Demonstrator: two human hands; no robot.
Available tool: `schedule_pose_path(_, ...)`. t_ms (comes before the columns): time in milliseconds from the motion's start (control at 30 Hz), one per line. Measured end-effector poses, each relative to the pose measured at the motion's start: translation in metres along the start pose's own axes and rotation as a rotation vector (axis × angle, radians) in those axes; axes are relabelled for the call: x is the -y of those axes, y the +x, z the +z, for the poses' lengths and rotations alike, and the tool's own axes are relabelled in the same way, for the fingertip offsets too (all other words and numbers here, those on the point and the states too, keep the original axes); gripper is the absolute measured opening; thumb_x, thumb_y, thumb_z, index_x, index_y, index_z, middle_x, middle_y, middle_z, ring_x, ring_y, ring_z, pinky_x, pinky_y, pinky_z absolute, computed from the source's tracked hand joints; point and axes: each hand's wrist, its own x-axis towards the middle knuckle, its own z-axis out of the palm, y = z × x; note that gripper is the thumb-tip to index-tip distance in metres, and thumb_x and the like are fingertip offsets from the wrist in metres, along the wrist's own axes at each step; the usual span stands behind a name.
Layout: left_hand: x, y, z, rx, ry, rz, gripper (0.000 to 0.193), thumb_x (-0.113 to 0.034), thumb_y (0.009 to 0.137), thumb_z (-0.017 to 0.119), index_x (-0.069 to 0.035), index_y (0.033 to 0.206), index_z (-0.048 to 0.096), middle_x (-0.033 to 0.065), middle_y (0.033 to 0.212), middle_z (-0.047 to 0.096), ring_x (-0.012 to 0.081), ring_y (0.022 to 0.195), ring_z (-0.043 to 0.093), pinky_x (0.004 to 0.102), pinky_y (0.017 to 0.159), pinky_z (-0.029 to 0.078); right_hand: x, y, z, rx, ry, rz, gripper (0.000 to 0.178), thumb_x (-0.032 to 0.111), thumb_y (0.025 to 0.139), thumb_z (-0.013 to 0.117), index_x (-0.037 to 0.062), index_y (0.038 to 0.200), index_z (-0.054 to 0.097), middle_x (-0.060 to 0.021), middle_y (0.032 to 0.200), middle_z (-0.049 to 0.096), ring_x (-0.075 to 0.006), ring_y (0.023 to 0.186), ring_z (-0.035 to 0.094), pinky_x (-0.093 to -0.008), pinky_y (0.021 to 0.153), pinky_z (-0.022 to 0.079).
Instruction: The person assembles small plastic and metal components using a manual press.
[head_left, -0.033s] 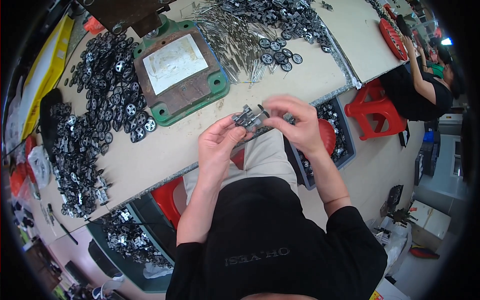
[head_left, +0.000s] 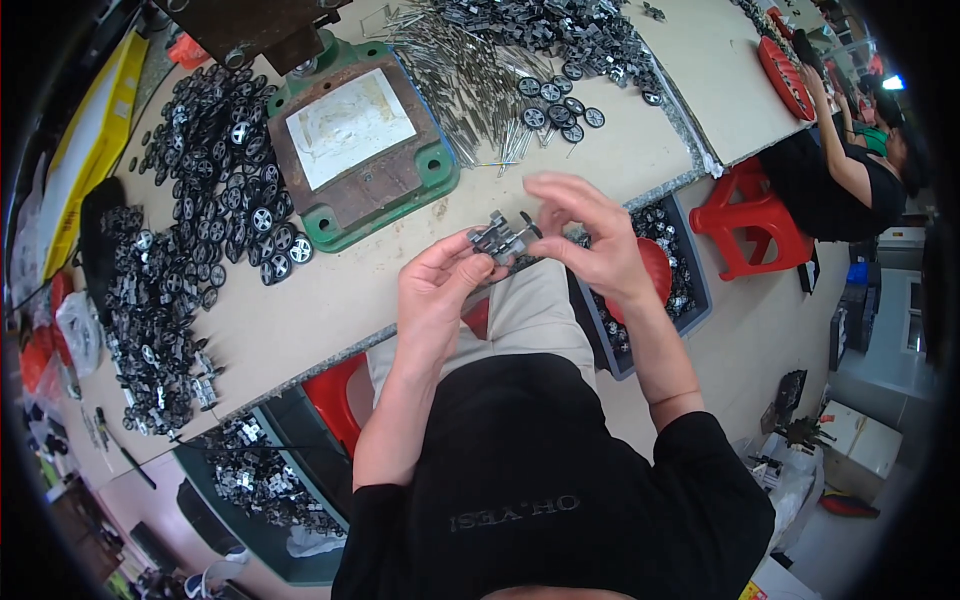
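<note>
Over the near table edge, my left hand (head_left: 437, 290) pinches a small grey plastic chassis-like part (head_left: 498, 238) between thumb and fingers. A small black wheel (head_left: 530, 225) stands edge-on at the part's right end. Just right of it is my right hand (head_left: 592, 232), open, with the index finger raised and the thumb tip close to the wheel; whether the thumb touches it I cannot tell. My left fingers hide the part's left end.
Ahead stands a green press base (head_left: 345, 150). Left of it lie loose black wheels (head_left: 215, 190) and a heap of assembled parts (head_left: 150, 330). Thin metal rods (head_left: 470, 90) and grey parts (head_left: 560, 30) lie beyond. A grey bin (head_left: 690, 300) and red stool (head_left: 750, 225) stand right; a person sits beyond.
The fingers of my right hand have lifted and spread away from the wheel. My left hand and the grey part have hardly shifted.
</note>
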Motion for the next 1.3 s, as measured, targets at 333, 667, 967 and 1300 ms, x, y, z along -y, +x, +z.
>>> schedule_pose_path(333, -0.001, -0.001, -0.002, -0.010, -0.128, 0.000, 0.028, 0.002, 0.085, 0.058, 0.005, 0.112, 0.054, 0.0148, 0.102, 0.063, 0.0177, 0.088, 0.063, 0.0290, 0.081, 0.053, -0.023, -0.004, 0.004, 0.212, 0.506, 0.414, 0.023, 0.004, 0.079, 0.068, -0.0042, 0.100, 0.064, -0.0034, 0.084, 0.063, -0.0072, 0.072, 0.057, -0.0203, 0.064, 0.046)
schedule_pose_path(667, -0.072, 0.007, -0.007, 0.118, 0.827, 0.170, 0.029, -0.005, 0.075, 0.071, 0.002, 0.103, 0.063, 0.0048, 0.090, 0.065, 0.0088, 0.079, 0.057, 0.0227, 0.074, 0.046, 0.016, 0.037, 0.014, 0.495, -0.057, -0.001, 0.021, 0.013, 0.077, 0.069, -0.0006, 0.093, 0.066, -0.0061, 0.074, 0.061, -0.0105, 0.063, 0.054, -0.0264, 0.058, 0.044)
schedule_pose_path(967, -0.127, 0.095, -0.054, -0.271, 0.775, 0.591, 0.020, -0.004, 0.076, 0.067, 0.005, 0.094, 0.064, 0.0065, 0.081, 0.066, 0.0093, 0.072, 0.060, 0.0208, 0.067, 0.047, 0.006, 0.034, 0.017, 0.365, -0.117, 0.145, 0.027, 0.012, 0.077, 0.069, 0.0006, 0.102, 0.065, -0.0097, 0.083, 0.065, -0.0126, 0.066, 0.057, -0.0256, 0.061, 0.046)
schedule_pose_path(1300, -0.118, 0.102, -0.053, -0.335, 1.018, 0.640, 0.021, -0.007, 0.074, 0.067, 0.002, 0.093, 0.064, 0.0092, 0.077, 0.066, 0.0125, 0.066, 0.060, 0.0247, 0.065, 0.047, 0.033, 0.075, -0.038, 0.263, -0.320, -0.055, 0.021, 0.012, 0.080, 0.067, 0.0010, 0.098, 0.066, -0.0072, 0.085, 0.066, -0.0113, 0.069, 0.058, -0.0250, 0.063, 0.047)
